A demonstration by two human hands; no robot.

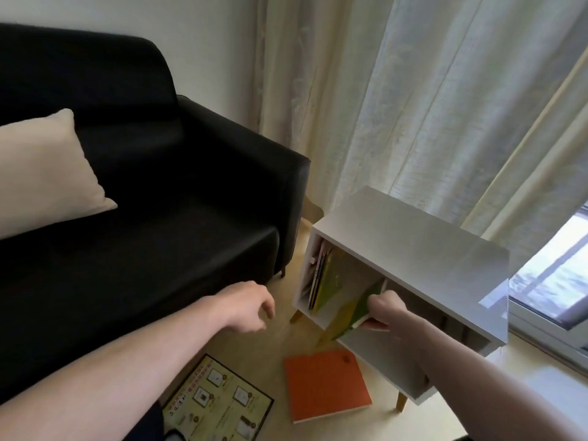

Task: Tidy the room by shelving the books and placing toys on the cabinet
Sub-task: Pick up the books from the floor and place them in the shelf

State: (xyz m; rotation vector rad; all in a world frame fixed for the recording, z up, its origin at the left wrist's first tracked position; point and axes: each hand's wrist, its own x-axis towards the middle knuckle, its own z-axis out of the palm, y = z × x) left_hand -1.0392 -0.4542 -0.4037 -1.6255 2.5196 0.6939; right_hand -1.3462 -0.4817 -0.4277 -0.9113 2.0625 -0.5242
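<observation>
black sofa [143, 202], orange book [327, 385], white cabinet [413, 237]

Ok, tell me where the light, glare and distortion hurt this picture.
Head view: daylight from the window blows out that corner and throws a bright glare patch on the white cabinet top; the black sofa is so dark its detail is lost; wide-angle bending curves the curtains; the right hand and its green book look slightly soft.
</observation>
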